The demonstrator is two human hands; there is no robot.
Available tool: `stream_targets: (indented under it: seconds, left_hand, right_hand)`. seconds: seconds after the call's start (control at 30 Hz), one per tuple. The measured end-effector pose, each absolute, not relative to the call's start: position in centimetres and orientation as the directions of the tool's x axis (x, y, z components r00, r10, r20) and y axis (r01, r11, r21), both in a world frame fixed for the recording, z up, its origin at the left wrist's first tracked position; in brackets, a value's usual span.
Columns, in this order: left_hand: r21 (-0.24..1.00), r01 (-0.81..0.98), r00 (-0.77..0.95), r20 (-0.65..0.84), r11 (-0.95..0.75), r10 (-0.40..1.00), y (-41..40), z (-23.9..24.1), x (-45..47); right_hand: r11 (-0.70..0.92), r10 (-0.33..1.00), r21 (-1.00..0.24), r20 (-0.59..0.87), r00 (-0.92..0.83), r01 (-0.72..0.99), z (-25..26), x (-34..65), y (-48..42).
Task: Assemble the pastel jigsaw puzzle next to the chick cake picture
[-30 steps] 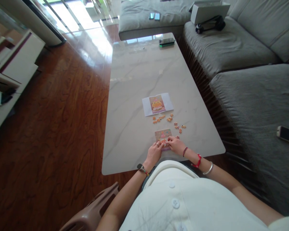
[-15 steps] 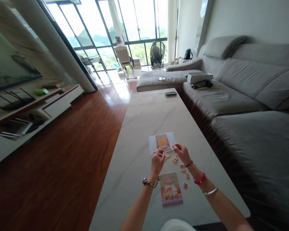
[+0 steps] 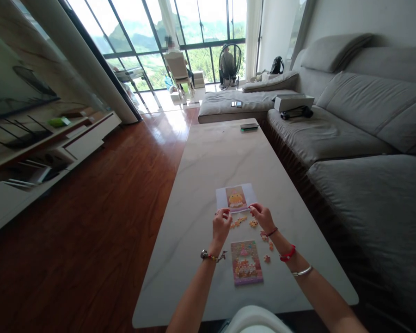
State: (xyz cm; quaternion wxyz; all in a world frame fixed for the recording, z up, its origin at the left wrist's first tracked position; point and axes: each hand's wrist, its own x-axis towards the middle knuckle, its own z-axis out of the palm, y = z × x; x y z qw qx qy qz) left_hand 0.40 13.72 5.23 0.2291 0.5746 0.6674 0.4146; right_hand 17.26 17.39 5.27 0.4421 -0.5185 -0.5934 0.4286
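My left hand and my right hand are raised over the marble table, fingers pinched at the two near corners of a white picture sheet showing a yellow chick. Between and just under the hands lie several small orange puzzle pieces. Closer to me a partly filled pink puzzle board lies flat, with two loose pieces to its right. Both wrists wear bracelets.
A dark phone lies at the table's far end. A grey sofa runs along the right, with a white box on it. A low TV shelf stands left. Another person sits in a chair near a fan at the windows.
A second ago both hands pressed on the puzzle board near me. They have moved forward to the picture sheet, and my view has lifted from the tabletop to the room.
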Motion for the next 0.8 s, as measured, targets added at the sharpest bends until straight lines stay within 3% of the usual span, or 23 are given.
stream_targets:
  seconds: [0.8]
  left_hand:
    - [0.822, 0.569, -0.225, 0.172, -0.013, 0.959, 13.22, 4.58, 0.3]
  right_hand:
    - [0.075, 0.996, -0.966, 0.062, -0.062, 0.248, 4.18, 17.57, 17.45]
